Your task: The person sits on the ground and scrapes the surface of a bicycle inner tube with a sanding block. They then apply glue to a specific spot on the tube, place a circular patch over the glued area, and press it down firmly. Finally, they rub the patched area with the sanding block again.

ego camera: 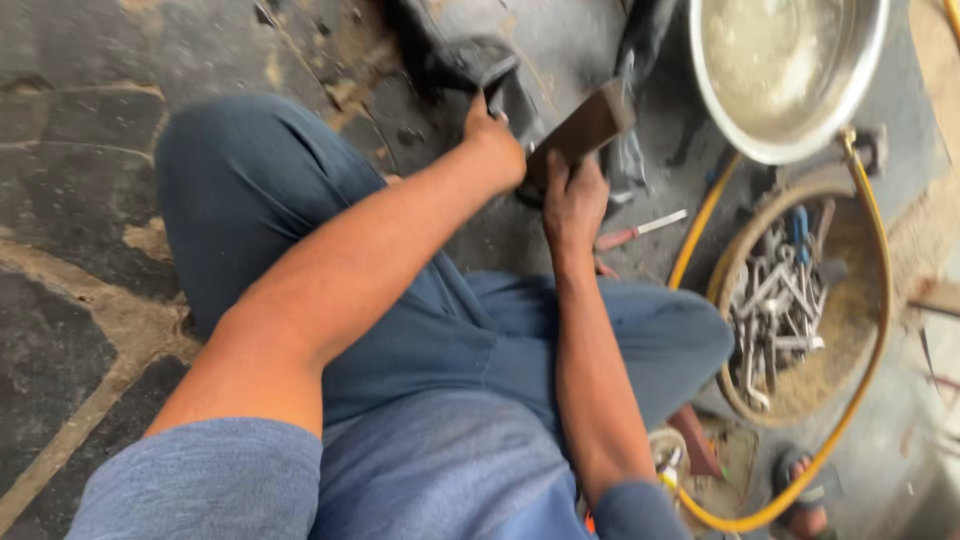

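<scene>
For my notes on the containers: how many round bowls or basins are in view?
2. A shiny metal basin sits at the top right, cut by the frame edge. A shallow basket-like bowl holding metal tools lies below it, at the right. Others may be out of view.

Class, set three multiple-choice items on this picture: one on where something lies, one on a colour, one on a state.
1. Where do the wrenches lie?
A. in the round tray
B. in the metal basin
C. on the person's lap

2. What colour is the hose?
A. red
B. yellow
C. green

3. How is the right hand?
A. flat on the ground
B. empty in the air
C. gripping the brown block

Answers: 1 A, they are piled inside the round tray; 2 B, it loops yellow around the tray; 3 C, the fingers close on the brown block.
</scene>
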